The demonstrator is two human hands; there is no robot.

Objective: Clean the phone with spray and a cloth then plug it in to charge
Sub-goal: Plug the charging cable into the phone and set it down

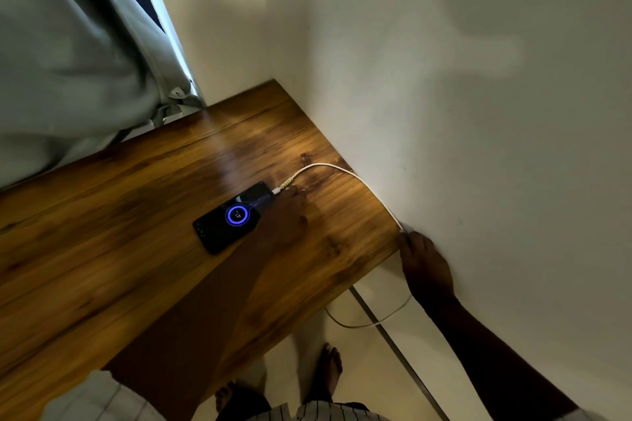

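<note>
Left hand (285,212): reached across the wooden table (136,215), lying just beside the phone (225,219) at its plug end, fingertips close to the connector (277,191). It is dim there, so whether the fingers pinch anything or merely rest on the wood cannot be told.

Right hand (424,263): well apart from the left, at the table's near corner against the wall (444,79). Fingers curl down round the white cable (328,167) where it passes over the table edge.

Phone: flat on the table, face up, lying diagonally, screen lit with a blue ring and a number inside it. The connector sits in the end farthest from the person.

Cable: runs from the phone in an arc toward the wall, follows the wall edge to the right hand, then hangs in a loop under the table beside the thin metal table leg (393,342).

Surroundings: pale curtain (68,44) hangs past the far-left side of the table, with a bright strip of light at its edge. A shadow falls on the wall above the right hand. Bare feet (328,369) stand on a light floor below the table edge.
</note>
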